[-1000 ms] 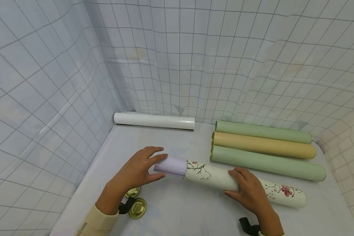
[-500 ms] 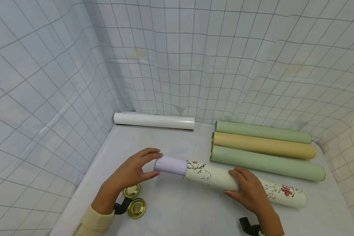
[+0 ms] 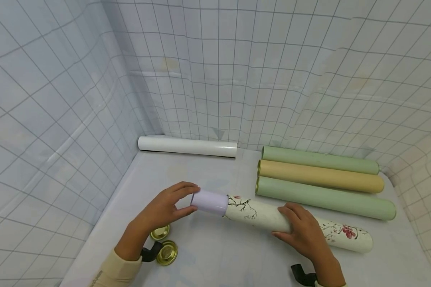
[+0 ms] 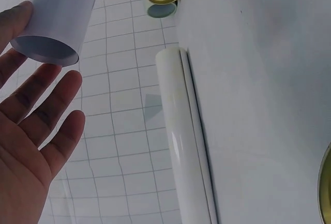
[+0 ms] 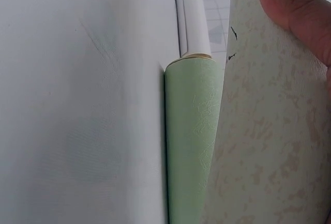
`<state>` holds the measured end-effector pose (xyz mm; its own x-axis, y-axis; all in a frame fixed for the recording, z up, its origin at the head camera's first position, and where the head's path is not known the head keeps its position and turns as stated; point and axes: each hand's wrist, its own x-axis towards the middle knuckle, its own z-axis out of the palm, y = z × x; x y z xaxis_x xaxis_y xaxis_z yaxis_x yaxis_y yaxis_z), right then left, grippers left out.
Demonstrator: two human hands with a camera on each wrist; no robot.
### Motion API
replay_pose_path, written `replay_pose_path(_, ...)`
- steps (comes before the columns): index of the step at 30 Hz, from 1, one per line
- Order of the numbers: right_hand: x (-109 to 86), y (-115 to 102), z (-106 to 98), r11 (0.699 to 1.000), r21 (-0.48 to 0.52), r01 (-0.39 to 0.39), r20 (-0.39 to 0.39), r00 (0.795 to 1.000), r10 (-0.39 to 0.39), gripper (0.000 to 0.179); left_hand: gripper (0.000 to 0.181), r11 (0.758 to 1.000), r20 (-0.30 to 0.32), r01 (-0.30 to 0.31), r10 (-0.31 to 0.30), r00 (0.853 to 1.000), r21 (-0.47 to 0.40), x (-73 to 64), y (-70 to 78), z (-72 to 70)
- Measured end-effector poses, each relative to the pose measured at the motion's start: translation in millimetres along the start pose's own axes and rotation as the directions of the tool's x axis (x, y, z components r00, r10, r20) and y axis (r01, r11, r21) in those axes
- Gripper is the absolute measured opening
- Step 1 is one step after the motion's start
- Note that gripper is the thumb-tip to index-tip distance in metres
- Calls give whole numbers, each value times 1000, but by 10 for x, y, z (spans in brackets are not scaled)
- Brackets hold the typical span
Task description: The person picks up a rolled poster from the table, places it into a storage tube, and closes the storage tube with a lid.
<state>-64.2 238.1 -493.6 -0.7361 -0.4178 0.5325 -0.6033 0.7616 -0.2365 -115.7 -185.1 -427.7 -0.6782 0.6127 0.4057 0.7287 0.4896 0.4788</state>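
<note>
Roll (image 3: 211,202), lilac and glossy, sits at six o'clock in the head view, projecting from the nine o'clock end of the floral tube (image 3: 260,214). Grip: left hand (image 3: 164,206) pinches its free end; right hand (image 3: 303,229) holds the floral tube mid-length. Expect light, slippery, easily dented stock; hold gently around the free end.
</note>
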Motion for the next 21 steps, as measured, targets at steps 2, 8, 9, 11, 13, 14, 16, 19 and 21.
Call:
replay_pose_path(2,2,1,1,1000,-1,3,0,1000,-3,75,53,1000,6,6,-6,1000,-3,9,10,26)
replay_pose_path(8,10,-5,-5,1000,-2,5,3,1000,-5,77,52,998,39,61,-60,997,-23,39,78,86)
replay_pose_path(9,12,-9,-7,1000,-2,3,3,1000,-3,78,51,997,45,71,-70,997,-28,43,93,98)
replay_pose_path(11,14,-15,-11,1000,0,1,4,1000,-1,79,51,995,55,87,-85,995,-41,49,115,126)
replay_pose_path(13,15,-18,-11,1000,1,0,4,1000,0,80,50,994,56,94,-91,994,-53,54,128,159)
replay_pose_path(14,14,-18,-9,1000,0,-2,5,1000,2,80,50,994,52,91,-88,995,-63,56,128,178)
replay_pose_path(16,11,-17,-5,1000,-1,-3,7,1000,3,80,50,993,34,69,-67,997,-91,56,113,231)
replay_pose_path(19,5,-15,0,1000,-3,-4,11,1000,5,80,51,991,-2,15,-16,1000,-135,60,80,322)
replay_pose_path(21,3,-15,-1,1000,-3,-4,10,1000,4,80,51,987,-20,-14,11,1000,-162,65,63,383)
